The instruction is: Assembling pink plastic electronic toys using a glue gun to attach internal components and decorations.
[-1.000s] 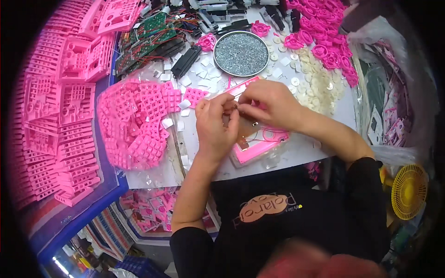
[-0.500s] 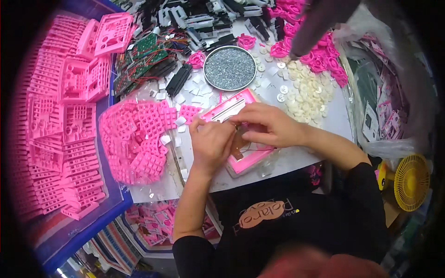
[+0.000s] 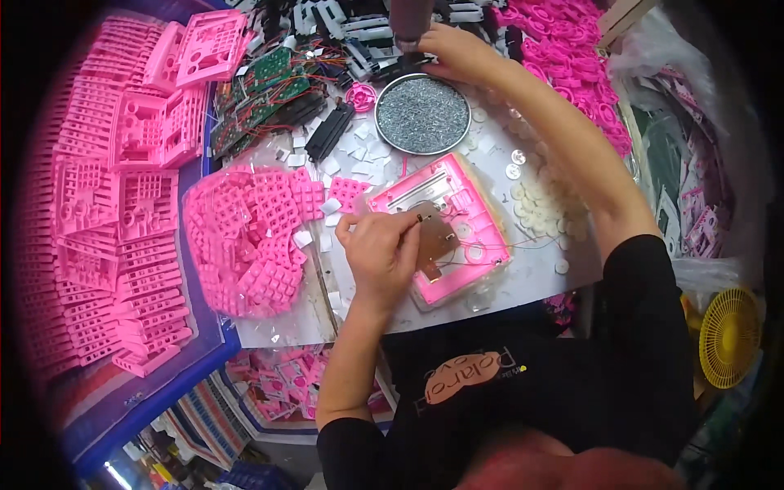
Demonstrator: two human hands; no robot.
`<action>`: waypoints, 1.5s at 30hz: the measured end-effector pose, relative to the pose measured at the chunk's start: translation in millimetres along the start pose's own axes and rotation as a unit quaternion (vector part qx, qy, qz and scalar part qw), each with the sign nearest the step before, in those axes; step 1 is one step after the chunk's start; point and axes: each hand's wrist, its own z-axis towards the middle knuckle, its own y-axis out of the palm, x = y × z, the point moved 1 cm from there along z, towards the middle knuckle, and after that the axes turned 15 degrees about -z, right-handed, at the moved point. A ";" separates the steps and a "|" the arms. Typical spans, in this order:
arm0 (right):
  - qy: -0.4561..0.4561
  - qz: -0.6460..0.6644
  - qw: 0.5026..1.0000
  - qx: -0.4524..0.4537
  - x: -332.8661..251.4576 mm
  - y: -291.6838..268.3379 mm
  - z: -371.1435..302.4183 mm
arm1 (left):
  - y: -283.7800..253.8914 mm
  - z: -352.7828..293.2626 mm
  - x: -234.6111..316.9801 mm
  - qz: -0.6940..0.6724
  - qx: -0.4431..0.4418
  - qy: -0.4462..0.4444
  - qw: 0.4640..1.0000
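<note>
A pink plastic casing (image 3: 478, 255) lies tilted on a clear-wrapped stack in front of me. Inside it are a brown circuit board (image 3: 437, 238), thin wires and a silvery strip. My left hand (image 3: 380, 253) pinches thumb and forefinger at the board's left edge, beside a small dark piece. My right hand (image 3: 465, 55) reaches far across the table, its fingers closed at the side of a dark upright tool that looks like an electric screwdriver (image 3: 411, 23); part of the grip is hidden. Just below it stands a round bowl (image 3: 377, 122) full of small metal screws.
Pink button pads (image 3: 245, 241) lie bagged left of the casing. Stacked pink casings (image 3: 122, 269) fill a blue-edged bin at far left. Green circuit boards (image 3: 265, 77) and black-and-white parts are heaped behind. White discs (image 3: 543, 204) and pink rings (image 3: 572, 69) lie right. A yellow fan (image 3: 729, 337) stands lower right.
My right hand has left the casing and moved up and away to the dark tool, which now stands upright further left. The left hand stays at the board, now in plain view.
</note>
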 end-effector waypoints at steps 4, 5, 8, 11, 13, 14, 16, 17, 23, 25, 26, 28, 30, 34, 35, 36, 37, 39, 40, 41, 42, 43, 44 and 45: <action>-0.007 -0.026 0.996 0.080 -16.4 -24.6 -18.1 | -2.8 -2.2 0.7 0.006 0.026 0.006 1.000; 0.029 0.014 0.997 0.071 -32.9 -45.3 -32.7 | -4.5 -3.9 0.2 0.000 0.032 -0.002 0.999; 0.133 0.148 0.980 -0.003 -89.9 -102.5 -98.3 | -3.0 -5.5 -3.2 -0.031 0.054 -0.028 0.998; 0.101 0.206 0.972 -0.049 -132.8 -120.3 -126.4 | -1.2 -2.9 -6.6 -0.064 0.083 -0.054 0.993; 0.052 0.219 0.973 -0.052 -149.3 -114.1 -125.9 | -1.7 -2.7 -8.6 -0.062 0.085 -0.053 0.993; 0.037 0.193 0.980 0.018 -158.9 -112.0 -123.1 | -2.1 -0.6 -6.5 -0.060 0.080 -0.045 0.994; 0.034 0.159 0.986 0.033 -175.8 -111.1 -115.5 | -2.7 -1.2 -7.3 -0.044 0.070 -0.039 0.996; 0.049 0.142 0.988 0.033 -186.0 -112.0 -113.8 | -3.4 -1.3 -7.5 -0.036 0.066 -0.036 0.997; 0.024 0.137 0.990 0.019 -199.4 -107.0 -120.5 | -2.6 -2.8 -8.2 -0.024 0.076 -0.042 0.996; 0.041 0.166 0.985 0.027 -198.3 -111.4 -117.1 | -3.3 -2.3 -8.2 -0.028 0.074 -0.032 0.996; 0.053 0.163 0.985 0.027 -196.0 -113.8 -111.6 | -3.5 -2.4 -8.2 -0.030 0.073 -0.027 0.997; 0.049 0.150 0.987 0.026 -196.2 -107.9 -108.5 | -2.0 -2.1 -9.3 -0.027 0.070 -0.024 0.997; 0.041 0.147 0.988 0.030 -199.3 -106.5 -108.3 | -1.4 -1.9 -9.2 -0.025 0.071 -0.025 0.997; 0.020 0.151 0.986 0.062 -201.1 -102.5 -112.9 | -2.4 -1.9 -10.6 -0.024 0.074 -0.031 0.996; 0.027 0.158 0.985 0.067 -200.3 -102.1 -112.6 | -2.6 -2.2 -11.5 -0.024 0.072 -0.031 0.997; 0.053 0.171 0.982 0.066 -196.1 -103.9 -108.8 | -2.3 -1.1 -10.9 -0.022 0.067 -0.029 0.997; 0.053 0.172 0.981 0.068 -194.2 -101.0 -107.6 | -2.1 0.8 -9.4 -0.021 0.062 -0.026 0.998; 0.051 0.177 0.980 0.070 -191.4 -95.4 -104.2 | -2.2 1.7 -8.4 -0.020 0.058 -0.025 0.998; 0.036 0.178 0.981 0.072 -191.6 -91.8 -103.4 | -2.8 1.0 -8.5 -0.019 0.059 -0.025 0.998; 0.039 0.184 0.980 0.065 -190.0 -94.1 -103.4 | -3.5 1.0 -8.5 -0.019 0.060 -0.025 0.998; 0.042 0.190 0.979 0.058 -188.3 -95.6 -104.6 | -3.3 0.7 -8.6 -0.023 0.060 -0.028 0.998; 0.046 0.196 0.978 0.052 -186.3 -97.0 -105.4 | -3.3 0.8 -8.4 -0.027 0.060 -0.031 0.997; 0.054 0.198 0.978 0.034 -182.5 -97.9 -106.8 | -3.5 0.9 -8.3 -0.031 0.059 -0.034 0.997; 0.052 0.194 0.979 0.035 -182.8 -98.9 -106.3 | -4.1 1.5 -7.9 -0.033 0.054 -0.034 0.997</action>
